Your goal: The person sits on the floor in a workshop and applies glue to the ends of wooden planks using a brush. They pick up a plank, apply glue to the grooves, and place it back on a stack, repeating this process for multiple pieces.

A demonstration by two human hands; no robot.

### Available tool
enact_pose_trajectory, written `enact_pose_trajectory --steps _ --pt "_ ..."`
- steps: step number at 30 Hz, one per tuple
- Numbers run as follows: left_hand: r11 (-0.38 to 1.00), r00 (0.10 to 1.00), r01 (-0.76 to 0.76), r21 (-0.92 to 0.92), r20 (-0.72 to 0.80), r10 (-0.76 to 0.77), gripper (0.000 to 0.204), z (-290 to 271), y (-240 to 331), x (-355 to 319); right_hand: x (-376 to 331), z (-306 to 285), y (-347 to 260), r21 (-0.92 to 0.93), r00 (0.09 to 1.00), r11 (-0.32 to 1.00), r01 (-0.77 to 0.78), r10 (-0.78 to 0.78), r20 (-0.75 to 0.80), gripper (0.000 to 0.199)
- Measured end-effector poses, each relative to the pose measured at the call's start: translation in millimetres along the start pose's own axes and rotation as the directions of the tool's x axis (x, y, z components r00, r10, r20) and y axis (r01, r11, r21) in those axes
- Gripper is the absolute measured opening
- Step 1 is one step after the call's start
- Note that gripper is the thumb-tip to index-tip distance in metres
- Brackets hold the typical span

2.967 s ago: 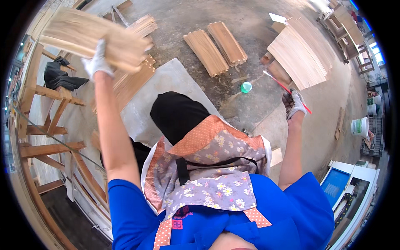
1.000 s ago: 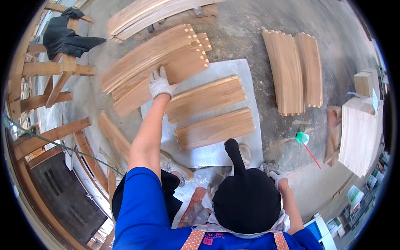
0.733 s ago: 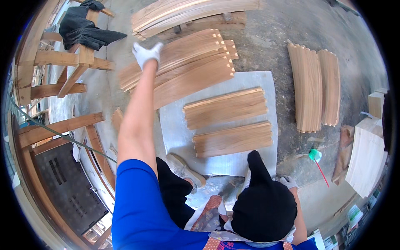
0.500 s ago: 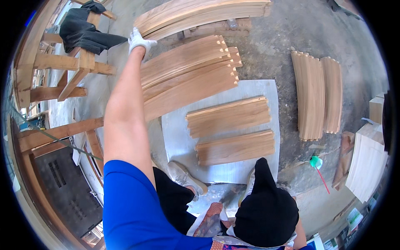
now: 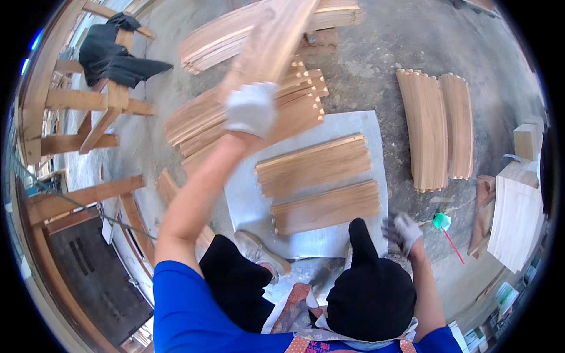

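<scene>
My left hand [image 5: 252,110], in a white glove, is closed around the near end of a wooden board [image 5: 272,44]. The board is blurred and slants up and away, above a stack of boards [image 5: 288,112] with notched ends. My right hand [image 5: 404,233], gloved in white and grey, hovers by the right edge of a pale sheet [image 5: 376,159] on the floor. Its fingers look apart, slightly smeared, with nothing visible in them. On the sheet lie two shorter stacks of brown boards, one farther [image 5: 312,166] and one nearer [image 5: 326,207].
A long board stack [image 5: 206,44] lies at the back, partly covered by the raised board. Two upright-lying stacks [image 5: 432,129] are at the right. Near them are a green and white item with a red stick [image 5: 441,221] and pale boards [image 5: 515,215]. Timber frames [image 5: 82,191] stand left.
My left hand has come from the far stack back toward me and right, now with a board in it. My right hand has come into view beside the sheet.
</scene>
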State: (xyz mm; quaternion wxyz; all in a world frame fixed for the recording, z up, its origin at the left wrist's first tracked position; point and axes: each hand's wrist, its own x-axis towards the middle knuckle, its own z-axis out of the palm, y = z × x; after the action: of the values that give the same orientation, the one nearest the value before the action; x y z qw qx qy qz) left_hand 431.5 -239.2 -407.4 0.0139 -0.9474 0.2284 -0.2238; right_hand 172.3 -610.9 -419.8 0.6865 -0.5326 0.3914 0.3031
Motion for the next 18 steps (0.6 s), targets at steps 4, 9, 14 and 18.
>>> enact_pose_trajectory --steps 4,9,14,18 --pt "0.996 0.996 0.069 -0.053 0.054 -0.066 0.009 -42.3 115.0 -0.4 44.2 84.0 -71.8 0.386 0.923 0.922 -0.029 -0.124 0.365 0.069" --pt "0.824 0.982 0.017 -0.566 0.163 0.091 0.010 -57.3 179.6 -28.9 101.2 143.5 -110.2 0.258 0.858 0.927 0.272 -0.355 0.372 0.060" --pt "0.631 0.895 0.428 -0.647 0.207 -0.395 0.024 -36.4 65.9 -63.2 66.3 124.9 -120.1 0.037 0.917 0.943 0.330 -0.330 0.225 0.055" --pt "0.799 0.565 0.554 0.234 0.599 -0.568 0.084 39.0 -32.8 -145.6 38.8 81.2 -99.1 -0.023 0.907 0.917 0.399 -0.391 0.156 0.047"
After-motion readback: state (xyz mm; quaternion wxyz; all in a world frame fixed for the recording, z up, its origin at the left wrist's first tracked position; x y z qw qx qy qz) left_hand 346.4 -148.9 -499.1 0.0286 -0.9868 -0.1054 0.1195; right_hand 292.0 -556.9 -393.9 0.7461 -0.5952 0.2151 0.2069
